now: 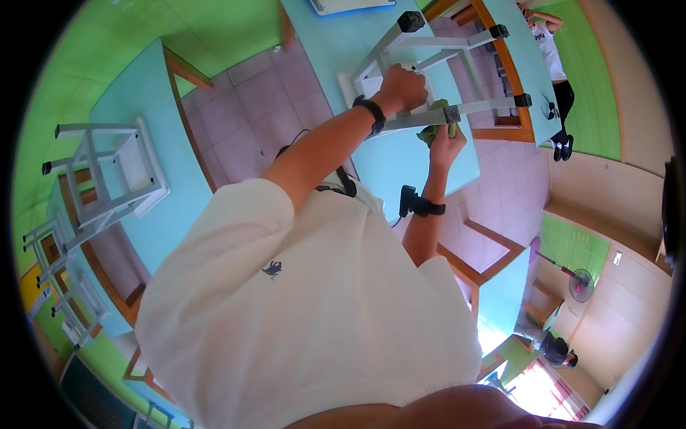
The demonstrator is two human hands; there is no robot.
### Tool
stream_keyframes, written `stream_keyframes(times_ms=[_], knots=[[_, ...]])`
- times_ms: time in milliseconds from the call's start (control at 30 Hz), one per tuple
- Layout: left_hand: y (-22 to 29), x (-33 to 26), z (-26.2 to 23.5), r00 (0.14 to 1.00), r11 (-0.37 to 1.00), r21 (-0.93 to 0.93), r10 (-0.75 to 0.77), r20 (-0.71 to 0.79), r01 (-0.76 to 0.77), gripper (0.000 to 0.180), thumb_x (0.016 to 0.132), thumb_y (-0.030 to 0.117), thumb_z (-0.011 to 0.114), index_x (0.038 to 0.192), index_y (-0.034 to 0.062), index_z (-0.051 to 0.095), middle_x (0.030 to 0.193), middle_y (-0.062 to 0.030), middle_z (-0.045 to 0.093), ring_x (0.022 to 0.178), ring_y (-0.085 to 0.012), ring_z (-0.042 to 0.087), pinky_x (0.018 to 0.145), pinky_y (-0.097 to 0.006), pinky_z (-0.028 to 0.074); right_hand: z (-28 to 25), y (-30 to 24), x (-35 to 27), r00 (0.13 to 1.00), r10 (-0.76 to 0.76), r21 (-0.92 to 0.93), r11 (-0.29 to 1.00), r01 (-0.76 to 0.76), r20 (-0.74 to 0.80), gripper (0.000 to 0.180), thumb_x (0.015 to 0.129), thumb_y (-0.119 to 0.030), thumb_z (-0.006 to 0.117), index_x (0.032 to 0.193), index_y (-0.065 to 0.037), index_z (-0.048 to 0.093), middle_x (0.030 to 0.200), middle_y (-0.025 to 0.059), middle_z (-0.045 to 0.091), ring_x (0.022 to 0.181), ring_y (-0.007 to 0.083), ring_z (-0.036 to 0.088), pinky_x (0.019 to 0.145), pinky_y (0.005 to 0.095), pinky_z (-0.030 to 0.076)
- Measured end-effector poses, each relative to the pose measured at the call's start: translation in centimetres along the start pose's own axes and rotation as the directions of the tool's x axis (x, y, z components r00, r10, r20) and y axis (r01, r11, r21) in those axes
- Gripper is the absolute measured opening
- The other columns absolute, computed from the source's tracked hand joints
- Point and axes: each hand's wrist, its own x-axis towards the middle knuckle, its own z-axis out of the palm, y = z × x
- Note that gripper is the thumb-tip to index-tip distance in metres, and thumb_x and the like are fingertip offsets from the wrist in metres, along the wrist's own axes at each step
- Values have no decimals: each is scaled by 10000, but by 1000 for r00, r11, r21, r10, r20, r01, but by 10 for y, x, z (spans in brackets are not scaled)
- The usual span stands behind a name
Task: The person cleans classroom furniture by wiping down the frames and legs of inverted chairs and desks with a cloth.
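Note:
An upturned stool (487, 106) with grey metal legs and black foot caps rests on a light blue table (411, 168) in front of me. My left hand (401, 89) is closed around part of its grey frame, near the seat; the exact bar is partly hidden by the fingers. In my right hand (448, 145) is a green cloth (429, 134), bunched against a stool leg close to its capped end. The fingers of that hand are wrapped round the cloth. Both wrists wear black straps, the right one with a small black device.
More upturned stools (136, 168) stand on blue tables (161, 107) at the left. A white tray-like object with a blue edge (351, 6) lies at the table's far end. One person (549, 53) is at the far right, another (556, 349) at lower right near a fan (581, 284).

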Motion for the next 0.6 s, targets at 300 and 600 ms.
stream_keyframes(times_ms=[300,600], knots=[[2,-4,-17,997,771,-637,54,48,-11,341,899,316,549,1209,175,579,910,-103,690,891,-275,663,830,-398,489,-2,-19,29,987,-122,-154,983,105,-109,325,922,-238,595,1056,47,675,845,130,697,715,183,645,635,341,518],[1,-44,-40,988,406,-910,152,-23,-83,649,935,326,626,1459,99,320,1249,-173,523,1208,-241,498,996,-367,433,-4,-55,17,894,204,431,819,-380,400,469,993,-401,417,1285,-40,479,1185,89,566,1031,203,578,865,330,473]])
